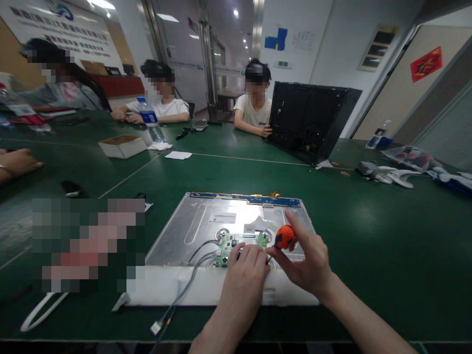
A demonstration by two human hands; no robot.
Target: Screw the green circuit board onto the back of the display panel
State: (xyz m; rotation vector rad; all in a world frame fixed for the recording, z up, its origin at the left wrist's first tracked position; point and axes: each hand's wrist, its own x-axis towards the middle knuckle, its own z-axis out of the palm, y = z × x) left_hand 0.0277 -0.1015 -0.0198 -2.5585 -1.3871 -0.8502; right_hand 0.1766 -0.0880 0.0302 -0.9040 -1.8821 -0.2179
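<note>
A flat display panel (173,241) lies back side up on the table, with a white strip (165,290) along its near edge. On its metal back sits a small green circuit board (223,250). My left hand (248,268) is closed, its curled fingers pressed together over the board; its fingertips are partly hidden. Just right of it, my right hand (308,260) grips a screwdriver (285,237) by its orange and black handle, index finger raised. The shaft slants down toward the board beside my left fingers, its tip hidden. Grey cables (193,278) run from the board past the near edge.
The green table (368,236) surrounds the panel. At the back, a person's hand (266,130) steadies a black monitor housing (306,118). An open box (122,146), a water bottle (150,120) and a grey tool (383,173) stand or lie farther off. Other people sit around the table.
</note>
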